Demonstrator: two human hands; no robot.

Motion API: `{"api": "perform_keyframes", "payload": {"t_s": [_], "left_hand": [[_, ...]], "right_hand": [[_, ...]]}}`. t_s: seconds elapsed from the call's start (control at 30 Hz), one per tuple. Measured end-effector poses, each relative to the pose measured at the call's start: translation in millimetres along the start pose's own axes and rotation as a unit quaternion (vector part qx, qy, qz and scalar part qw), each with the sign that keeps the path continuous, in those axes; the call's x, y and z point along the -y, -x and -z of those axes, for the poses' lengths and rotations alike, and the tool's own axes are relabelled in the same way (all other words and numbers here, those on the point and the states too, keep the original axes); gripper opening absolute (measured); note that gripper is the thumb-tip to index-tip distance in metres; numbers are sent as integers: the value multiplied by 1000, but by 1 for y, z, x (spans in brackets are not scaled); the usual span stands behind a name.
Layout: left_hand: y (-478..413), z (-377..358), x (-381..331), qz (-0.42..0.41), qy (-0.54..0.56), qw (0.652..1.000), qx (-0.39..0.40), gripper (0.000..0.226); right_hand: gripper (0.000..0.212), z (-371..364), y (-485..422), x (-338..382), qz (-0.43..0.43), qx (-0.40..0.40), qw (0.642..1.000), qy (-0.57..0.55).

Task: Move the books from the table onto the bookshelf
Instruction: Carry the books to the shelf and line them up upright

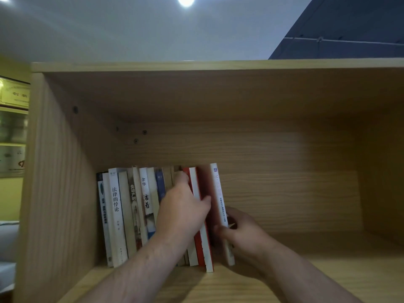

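A light wooden bookshelf point(284, 149) is filling most of the view, and a row of upright paperback books point(131, 215) is standing on its bottom board, packed toward the left side wall. Near the left end of the row, a white book with large black characters on its spine point(115, 204) is facing outward.

The left hand point(181, 211) is reaching in over the right part of the row. Its fingers are curling in on the left side of a tall red and white book point(200, 246), while its thumb point(206, 201) is pressing on that book's dark red cover on the right, so the book is being pinched between them. This book is leaning slightly, its top tipping left against its neighbours and its foot sticking out toward the front edge of the shelf.

Just to its right, a thin white-spined book with small dark lettering point(218, 193) is standing at the right end of the row, tilting the same way, with a narrow gap showing between it and the red cover. The right hand point(244, 232) is gripping the lower half of this book, thumb lying left of the spine and fingers wrapping round the right side. The book's foot is resting on the shelf board.

Above the bookshelf, a round ceiling lamp point(185, 0) is glowing white
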State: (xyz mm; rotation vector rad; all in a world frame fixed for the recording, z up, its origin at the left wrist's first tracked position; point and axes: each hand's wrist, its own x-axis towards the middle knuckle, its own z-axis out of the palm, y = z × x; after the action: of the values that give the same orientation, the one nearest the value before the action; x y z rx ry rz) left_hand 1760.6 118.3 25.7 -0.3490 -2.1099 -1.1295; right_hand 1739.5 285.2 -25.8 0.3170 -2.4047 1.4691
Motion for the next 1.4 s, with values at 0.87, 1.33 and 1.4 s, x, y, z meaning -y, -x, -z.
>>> {"api": "perform_keyframes", "payload": {"t_s": [0.87,1.33,1.4], "left_hand": [[48,83,27,-13,359,921,-150,20],[20,25,1,76,294,952,-28,10],[22,25,7,89,252,964,1,11]], "right_hand": [[65,-5,7,18,-37,34,985,-163],[18,69,53,28,21,-164,960,-228],[15,66,53,28,21,-218,952,-216]]}}
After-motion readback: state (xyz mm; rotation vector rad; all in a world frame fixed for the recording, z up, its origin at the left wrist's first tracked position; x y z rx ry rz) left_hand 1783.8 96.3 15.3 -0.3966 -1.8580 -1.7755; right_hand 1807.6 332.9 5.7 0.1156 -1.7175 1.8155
